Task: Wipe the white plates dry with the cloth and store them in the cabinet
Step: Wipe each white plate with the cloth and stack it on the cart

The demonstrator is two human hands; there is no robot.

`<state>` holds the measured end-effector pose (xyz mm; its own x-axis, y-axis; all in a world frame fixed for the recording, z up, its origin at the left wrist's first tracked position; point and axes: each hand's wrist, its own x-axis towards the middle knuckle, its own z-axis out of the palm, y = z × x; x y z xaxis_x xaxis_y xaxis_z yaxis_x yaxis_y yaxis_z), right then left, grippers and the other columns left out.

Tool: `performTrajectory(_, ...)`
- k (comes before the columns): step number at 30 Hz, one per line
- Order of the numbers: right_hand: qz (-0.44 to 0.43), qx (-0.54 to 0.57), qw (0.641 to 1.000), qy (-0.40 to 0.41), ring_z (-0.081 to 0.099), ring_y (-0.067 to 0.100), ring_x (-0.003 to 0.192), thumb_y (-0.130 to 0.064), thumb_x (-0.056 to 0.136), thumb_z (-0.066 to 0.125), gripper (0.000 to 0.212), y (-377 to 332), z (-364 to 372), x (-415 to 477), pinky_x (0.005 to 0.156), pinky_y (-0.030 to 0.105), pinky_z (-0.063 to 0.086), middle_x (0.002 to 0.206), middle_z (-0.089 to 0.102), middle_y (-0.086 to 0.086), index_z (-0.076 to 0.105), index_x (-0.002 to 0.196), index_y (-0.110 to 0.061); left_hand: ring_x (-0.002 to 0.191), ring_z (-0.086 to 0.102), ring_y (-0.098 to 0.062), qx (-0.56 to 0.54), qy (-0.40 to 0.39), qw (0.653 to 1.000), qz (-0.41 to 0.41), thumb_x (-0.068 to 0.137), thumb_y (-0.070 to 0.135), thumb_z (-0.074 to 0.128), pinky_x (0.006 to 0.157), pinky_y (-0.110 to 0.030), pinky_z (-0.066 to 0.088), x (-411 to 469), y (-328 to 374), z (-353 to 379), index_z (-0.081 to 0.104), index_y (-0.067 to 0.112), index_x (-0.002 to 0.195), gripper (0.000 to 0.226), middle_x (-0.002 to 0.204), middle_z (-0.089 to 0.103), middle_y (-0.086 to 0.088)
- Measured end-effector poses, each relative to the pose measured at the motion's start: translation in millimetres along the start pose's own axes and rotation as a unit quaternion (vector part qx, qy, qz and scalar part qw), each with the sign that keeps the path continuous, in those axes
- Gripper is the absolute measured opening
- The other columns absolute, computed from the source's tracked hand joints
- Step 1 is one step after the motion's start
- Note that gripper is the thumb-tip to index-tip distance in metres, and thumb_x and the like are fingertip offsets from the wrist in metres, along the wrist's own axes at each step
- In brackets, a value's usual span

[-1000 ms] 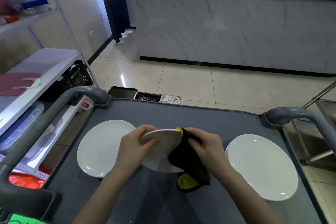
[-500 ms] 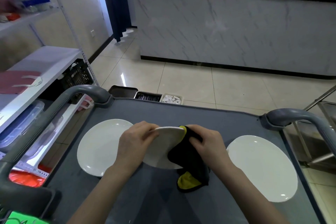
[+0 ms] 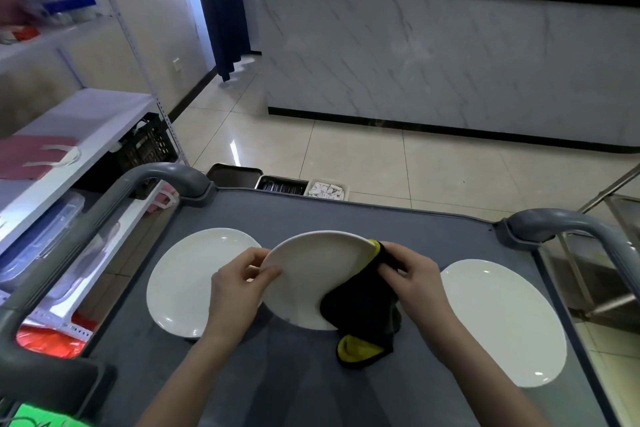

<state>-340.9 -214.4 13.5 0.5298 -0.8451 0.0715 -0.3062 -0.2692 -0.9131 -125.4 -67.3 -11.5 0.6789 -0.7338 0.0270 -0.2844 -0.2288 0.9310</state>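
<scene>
Plate (image 3: 311, 277) now tipped up higher.
Left hand (image 3: 235, 295) holds rim, right hand (image 3: 415, 281) pinches cloth (image 3: 360, 315); rub all around.

The one camera rides on my head, facing forward and down, close over the cart top (image 3: 304, 392). My left hand (image 3: 235, 291) on the plate (image 3: 311, 274) and right hand (image 3: 412, 277) on the cloth (image 3: 360, 315) sit mid-frame; shelf (image 3: 86, 135), floor (image 3: 415, 166) and counter (image 3: 450, 55) lie farther off, toward the edges.

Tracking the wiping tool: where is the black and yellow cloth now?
In the head view the cloth hangs over the grey cart, gripped by the right hand against the right edge of the held plate.
</scene>
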Motion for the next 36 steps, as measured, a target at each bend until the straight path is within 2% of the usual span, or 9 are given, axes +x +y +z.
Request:
performTrajectory(3,-0.025,-0.073,0.997,-0.012,0.065,0.004,0.095,-0.001,0.084,0.062,0.033,-10,2,5,0.087,0.036,0.052,0.098,0.072,-0.016,0.071,0.105,-0.026,0.075,0.064,-0.005,0.049,-0.012,0.997,0.061,0.083,0.011,0.075,0.064,-0.011,0.046,1,8,2,0.070,0.036,0.079,0.025,0.078,0.070,0.015)
performTrajectory(7,-0.112,-0.267,0.955,-0.069,0.063,0.016,0.099,-0.013,0.086,0.059,0.032,-22,20,5,0.080,0.033,0.049,0.105,0.071,-0.012,0.068,0.111,-0.032,0.072,0.063,-0.010,0.179,-0.036,0.963,0.198,0.084,0.022,0.071,0.067,-0.032,0.050,0,29,14,0.075,0.024,0.083,0.005,0.078,0.068,0.011)
performTrajectory(9,-0.111,-0.256,0.958,-0.069,0.064,0.017,0.100,-0.012,0.086,0.058,0.033,-20,26,2,0.081,0.035,0.049,0.106,0.071,-0.010,0.068,0.112,-0.030,0.075,0.064,-0.012,0.179,-0.030,0.960,0.215,0.083,0.022,0.071,0.069,-0.033,0.051,0,36,17,0.076,0.024,0.083,0.005,0.079,0.069,0.010)
performTrajectory(13,-0.085,-0.142,0.986,0.002,0.066,0.007,0.096,-0.001,0.083,0.063,0.034,-8,21,-4,0.084,0.030,0.051,0.100,0.072,-0.016,0.072,0.106,-0.024,0.085,0.063,0.000,0.115,-0.040,0.980,0.160,0.080,0.013,0.077,0.074,-0.011,0.044,3,29,9,0.073,0.029,0.089,0.019,0.085,0.070,0.020)
performTrajectory(18,-0.034,0.001,0.999,0.019,0.064,-0.003,0.096,0.004,0.083,0.063,0.049,-2,6,-5,0.084,0.022,0.052,0.096,0.071,-0.024,0.068,0.097,-0.042,0.081,0.068,-0.007,0.037,-0.045,0.998,0.033,0.089,0.013,0.069,0.072,-0.018,0.047,-1,0,-7,0.069,0.032,0.087,0.019,0.084,0.071,0.013)
performTrajectory(22,-0.017,-0.067,0.998,-0.002,0.063,-0.005,0.091,-0.002,0.083,0.063,0.046,-7,3,1,0.083,0.027,0.052,0.089,0.068,-0.030,0.066,0.091,-0.047,0.081,0.066,-0.002,0.070,-0.037,0.995,0.067,0.089,0.014,0.070,0.067,-0.007,0.044,-1,5,-6,0.069,0.039,0.085,0.025,0.082,0.070,0.020)
performTrajectory(28,-0.101,-0.281,0.951,-0.083,0.064,0.018,0.098,-0.016,0.085,0.057,0.031,-23,27,3,0.078,0.035,0.050,0.103,0.072,-0.013,0.067,0.107,-0.034,0.076,0.065,-0.016,0.254,-0.054,0.934,0.247,0.089,0.027,0.064,0.065,-0.035,0.052,-3,31,15,0.076,0.024,0.093,0.013,0.083,0.070,0.008)
performTrajectory(33,-0.089,-0.168,0.982,-0.020,0.066,0.011,0.095,-0.004,0.083,0.061,0.034,-10,28,-5,0.082,0.030,0.051,0.098,0.071,-0.020,0.071,0.105,-0.028,0.085,0.064,0.002,0.116,-0.050,0.979,0.158,0.082,0.014,0.076,0.073,-0.009,0.043,-3,25,8,0.072,0.031,0.090,0.019,0.087,0.070,0.022)
performTrajectory(36,-0.045,-0.061,0.997,0.015,0.064,-0.002,0.093,0.003,0.082,0.062,0.037,-6,18,-6,0.082,0.018,0.048,0.092,0.069,-0.029,0.073,0.099,-0.029,0.080,0.063,-0.003,0.077,-0.067,0.993,0.063,0.083,0.013,0.074,0.068,-0.012,0.044,-2,8,-6,0.068,0.037,0.085,0.025,0.082,0.069,0.018)
